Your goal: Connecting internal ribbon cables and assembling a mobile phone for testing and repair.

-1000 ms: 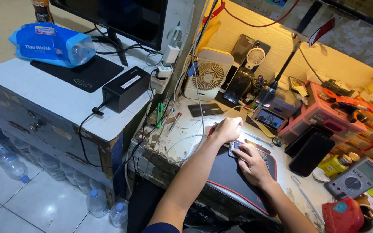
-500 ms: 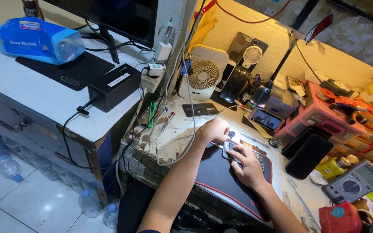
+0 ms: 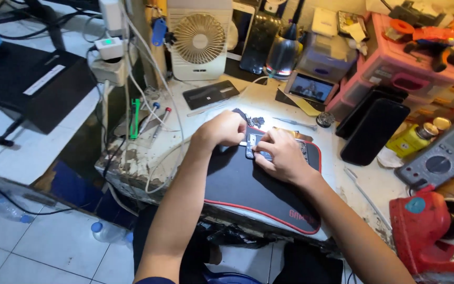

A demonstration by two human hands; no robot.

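Hands, left hand [image 3: 226, 129] and right hand [image 3: 279, 155], remain together on the small device [image 3: 251, 147].

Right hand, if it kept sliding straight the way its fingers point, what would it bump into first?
The right hand points left across the black mat, so it would probably meet the left hand first; both already crowd the small opened device between them.

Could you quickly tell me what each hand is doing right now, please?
Left hand: curled shut, steadying the small phone part on the black mat.
Right hand: fingers closed on that part.
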